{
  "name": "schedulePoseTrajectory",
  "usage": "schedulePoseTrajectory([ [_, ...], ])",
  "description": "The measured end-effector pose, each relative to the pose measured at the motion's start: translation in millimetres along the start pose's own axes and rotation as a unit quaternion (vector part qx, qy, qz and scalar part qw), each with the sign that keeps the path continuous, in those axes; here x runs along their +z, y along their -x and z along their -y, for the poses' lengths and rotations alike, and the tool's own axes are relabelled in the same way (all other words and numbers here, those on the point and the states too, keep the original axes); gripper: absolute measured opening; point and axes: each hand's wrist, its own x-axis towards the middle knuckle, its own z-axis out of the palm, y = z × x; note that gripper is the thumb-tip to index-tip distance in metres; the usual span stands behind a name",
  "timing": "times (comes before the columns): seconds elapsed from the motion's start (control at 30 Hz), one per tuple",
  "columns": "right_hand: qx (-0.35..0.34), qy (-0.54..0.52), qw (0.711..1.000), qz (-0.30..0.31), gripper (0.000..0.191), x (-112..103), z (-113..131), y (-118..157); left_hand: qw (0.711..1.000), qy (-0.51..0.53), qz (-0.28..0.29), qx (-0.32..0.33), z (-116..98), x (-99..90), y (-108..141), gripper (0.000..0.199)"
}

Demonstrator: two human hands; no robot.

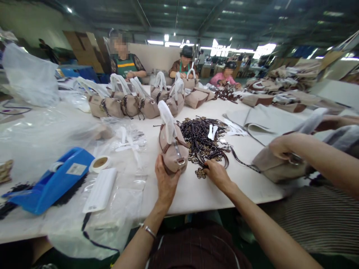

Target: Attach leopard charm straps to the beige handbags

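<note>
My left hand is wrapped round the near end of a beige handbag. The bag stands upright on the table, its handle covered in white wrapping and a metal ring on its end facing me. To its right, my right hand has its fingers closed at a brown patterned charm by the near edge of a heap of dark braided straps. My own fingers partly hide the hold. A brown looped strap lies just beyond that hand.
On the left are a blue tape dispenser, a tape roll, a white packet and clear plastic sheets. Several wrapped-handle bags stand farther back. At right, a co-worker's arm reaches over another bag. Other people sit across the table.
</note>
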Motion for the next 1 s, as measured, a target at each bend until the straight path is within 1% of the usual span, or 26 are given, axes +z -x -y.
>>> schedulePoseTrajectory([
  [0.1, -0.02, 0.022, 1.0, 0.001, 0.022, -4.7, 3.6, -1.2, 1.0, -0.01, 0.011, 0.007, 4.8, -7.7, 4.8, 0.09],
  [0.17, -0.031, 0.038, 0.999, -0.003, 0.027, -7.3, 5.9, -2.0, 1.0, -0.007, 0.024, 0.001, 11.2, -11.4, 8.8, 0.086],
  [0.27, -0.037, 0.052, 0.998, -0.023, 0.035, -6.1, 9.6, -4.7, 1.0, -0.013, 0.018, 0.014, 23.4, -12.5, 14.1, 0.082],
  [0.37, -0.035, 0.045, 0.997, -0.057, 0.029, -5.9, 13.6, -8.0, 0.999, -0.028, 0.007, 0.032, 33.5, -13.9, 17.5, 0.079],
  [0.47, -0.027, 0.0, 0.996, -0.082, 0.016, -15.5, 14.7, -12.3, 0.998, -0.039, 0.0, 0.046, 37.4, -21.1, 20.3, 0.077],
  [0.53, -0.021, -0.055, 0.994, -0.09, 0.011, -28.4, 12.8, -15.9, 0.998, -0.046, -0.006, 0.051, 34.2, -29.8, 23.4, 0.072],
  [0.6, -0.018, -0.129, 0.987, -0.09, 0.009, -44.7, 9.2, -18.1, 0.997, -0.038, -0.009, 0.067, 24.7, -40.9, 27.8, 0.065],
  [0.7, -0.024, -0.265, 0.961, -0.073, 0.019, -70.8, 3.3, -13.7, 0.994, 0.013, 0.015, 0.112, -1.0, -57.6, 32.9, 0.051],
  [0.8, -0.037, -0.407, 0.911, -0.055, 0.032, -94.9, 2.5, 2.8, 0.986, 0.076, 0.069, 0.13, -32.0, -67.3, 28.3, 0.036],
  [0.83, -0.044, -0.474, 0.879, -0.041, 0.032, -102.1, 4.4, 10.6, 0.984, 0.096, 0.084, 0.126, -41.7, -68.3, 24.4, 0.033],
  [0.87, -0.048, -0.58, 0.813, -0.012, 0.029, -108.8, 7.5, 19.4, 0.982, 0.114, 0.097, 0.116, -50.9, -68.4, 19.9, 0.033],
  [0.9, -0.049, -0.652, 0.756, 0.014, 0.026, -114.7, 11.6, 28.8, 0.98, 0.132, 0.112, 0.097, -59.4, -68.1, 15.2, 0.034],
  [0.93, -0.05, -0.703, 0.709, 0.037, 0.025, -119.6, 16.5, 38.6, 0.977, 0.153, 0.128, 0.077, -67.3, -67.4, 10.8, 0.037],
  [0.97, -0.051, -0.738, 0.671, 0.057, 0.023, -123.1, 21.6, 48.3, 0.971, 0.178, 0.148, 0.056, -74.5, -66.7, 7.0, 0.041],
  [1.0, -0.053, -0.754, 0.652, 0.068, 0.021, -125.2, 26.7, 57.6, 0.963, 0.206, 0.168, 0.036, -80.9, -66.1, 4.1, 0.045],
])
